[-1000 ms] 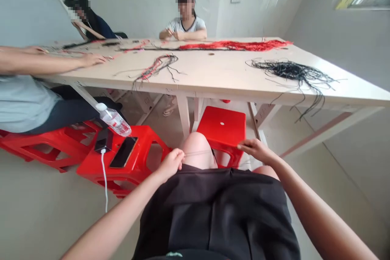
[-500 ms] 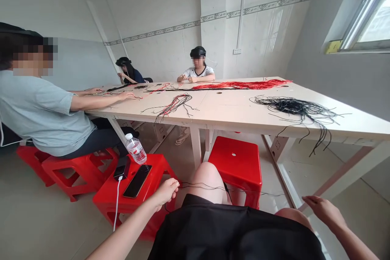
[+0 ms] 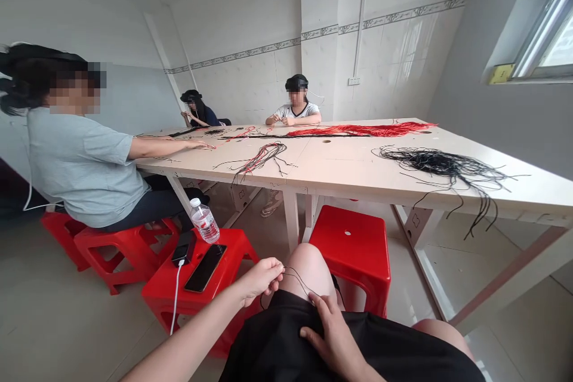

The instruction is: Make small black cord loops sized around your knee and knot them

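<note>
My left hand (image 3: 267, 279) is closed in a pinch on a thin black cord (image 3: 298, 275) above my knee. Two strands run from its fingertips toward my right hand (image 3: 332, 329), and a bit of dark cord hangs below the left fist. The right hand lies over the black cloth on my lap, thumb apart from the fingers. Its fingertips touch or nearly touch the cord's strands; whether any strand sits between the fingers I cannot make out.
A white table (image 3: 340, 173) ahead carries black cords (image 3: 432, 161), a red cord bundle (image 3: 358, 130) and a mixed bunch (image 3: 264, 158). Red stools (image 3: 353, 239) stand below; one holds a bottle (image 3: 205, 222), phone (image 3: 205, 268) and power bank (image 3: 183, 247). Three people sit around the table.
My right hand has come in from the far right to my lap, beside the cord. My left hand has shifted slightly right, still pinching the cord. The view has turned a little.
</note>
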